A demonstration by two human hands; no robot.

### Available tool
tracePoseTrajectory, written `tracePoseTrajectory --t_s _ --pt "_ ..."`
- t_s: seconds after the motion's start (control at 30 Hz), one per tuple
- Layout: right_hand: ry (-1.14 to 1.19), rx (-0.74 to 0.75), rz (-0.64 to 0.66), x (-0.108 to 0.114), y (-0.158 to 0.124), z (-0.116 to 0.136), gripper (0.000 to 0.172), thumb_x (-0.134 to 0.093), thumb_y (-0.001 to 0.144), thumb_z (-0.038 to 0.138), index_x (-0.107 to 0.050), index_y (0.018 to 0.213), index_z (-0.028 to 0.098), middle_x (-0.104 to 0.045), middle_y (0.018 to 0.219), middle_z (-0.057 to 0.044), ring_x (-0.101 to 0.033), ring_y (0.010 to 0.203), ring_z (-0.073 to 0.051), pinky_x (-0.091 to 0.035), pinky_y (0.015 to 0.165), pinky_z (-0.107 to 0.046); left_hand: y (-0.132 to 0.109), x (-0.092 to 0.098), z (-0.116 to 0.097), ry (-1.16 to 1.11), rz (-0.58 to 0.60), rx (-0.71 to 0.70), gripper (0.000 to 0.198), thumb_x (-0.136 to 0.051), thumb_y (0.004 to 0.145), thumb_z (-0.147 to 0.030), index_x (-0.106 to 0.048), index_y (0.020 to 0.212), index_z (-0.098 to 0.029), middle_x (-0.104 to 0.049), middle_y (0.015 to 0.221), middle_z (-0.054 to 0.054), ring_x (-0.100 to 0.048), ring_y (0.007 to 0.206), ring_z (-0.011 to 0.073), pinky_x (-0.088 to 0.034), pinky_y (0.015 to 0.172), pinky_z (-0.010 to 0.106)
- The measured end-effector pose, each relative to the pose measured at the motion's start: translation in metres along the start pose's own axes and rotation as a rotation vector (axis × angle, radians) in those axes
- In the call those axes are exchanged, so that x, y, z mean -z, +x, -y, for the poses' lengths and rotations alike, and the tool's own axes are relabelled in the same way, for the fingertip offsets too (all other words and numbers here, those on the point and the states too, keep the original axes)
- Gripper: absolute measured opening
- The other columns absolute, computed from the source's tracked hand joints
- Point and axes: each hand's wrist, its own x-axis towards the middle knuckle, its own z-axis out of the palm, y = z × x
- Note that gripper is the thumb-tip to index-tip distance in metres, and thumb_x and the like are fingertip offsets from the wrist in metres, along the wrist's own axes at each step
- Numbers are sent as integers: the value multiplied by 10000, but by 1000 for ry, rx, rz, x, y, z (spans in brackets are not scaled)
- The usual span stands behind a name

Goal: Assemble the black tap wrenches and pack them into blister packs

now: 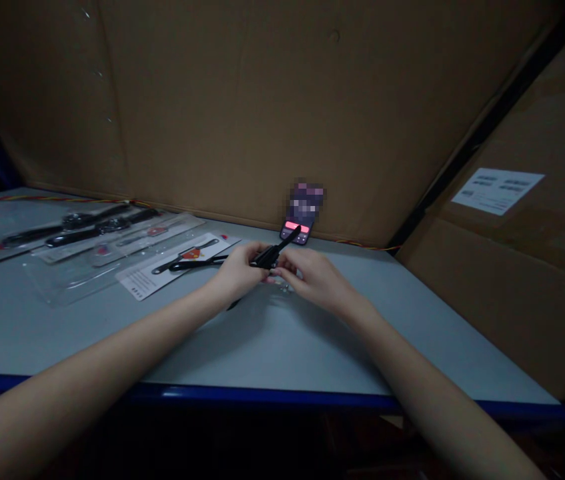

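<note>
Head view, and both forearms reach in from the near edge, converging at mid-table; left hand (235, 273) curls closed around a black watch strap (267, 257), right hand (312, 280) comes in with fingers bent, pinching the same strap from the other side; its tip points far and right, toward a phone (296, 230) whose upper part is blurred; small shiny bits (282, 285) sit under the right hand, too small to name; left of the hands, clear plastic packs with printed cards (177, 265) lie overlapping, holding dark watches (77, 230); the pale grey table (262, 347) ends in a blue near edge (212, 395); a cardboard wall (212, 100) closes the far side, with a labelled carton (512, 300) angling in on the right; open tabletop lies right of the hands and toward the near edge.
</note>
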Motion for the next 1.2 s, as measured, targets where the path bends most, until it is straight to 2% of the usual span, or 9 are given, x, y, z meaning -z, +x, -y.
tracePoseTrajectory --t_s 0.13,0.3,0.53,0.7,0.97,1.2 --pt "-32 50 -10 2 0 1 26 -495 830 174 -520 835 174 -612 792 -46 -527 724 -152 -330 647 -266 -4 -1 -5 -82 0 102 349 -582 529 96 -614 809 -111 -653 803 23 -606 710 128 -487 670 244" --pt "108 46 -62 6 -1 -1 161 -570 817 298 -552 943 200 -608 815 -19 -536 717 -138 -364 657 -267 -5 0 -10 -258 18 259 274 -522 634 64 -617 839 -91 -660 772 61 -632 628 122 -516 625 225" --pt "297 19 -142 1 -2 -11 277 -644 764 311 -549 1003 210 -599 836 -5 -551 714 -124 -415 633 -250 -3 5 -12 -383 36 287 221 -478 707 24 -633 836 -67 -658 798 99 -647 678 153 -548 632 248" --pt "389 36 -160 -2 -2 -12 271 -662 752 286 -562 990 204 -594 830 -3 -561 742 -123 -431 664 -251 -3 6 -11 -411 38 321 215 -474 721 22 -638 822 -73 -660 764 98 -656 665 155 -555 668 270" --pt "385 39 -122 2 -2 -14 329 -648 765 303 -563 1072 220 -578 851 -14 -534 728 -125 -431 662 -262 -3 4 -13 -367 55 340 257 -493 715 60 -636 905 -38 -680 826 130 -672 669 159 -556 632 214" --pt "426 111 -63 11 -3 -18 231 -533 851 212 -621 1062 246 -528 852 -21 -498 724 -113 -418 662 -260 -3 5 -13 -370 107 383 262 -463 732 60 -631 915 -24 -687 839 157 -684 736 189 -557 681 237"
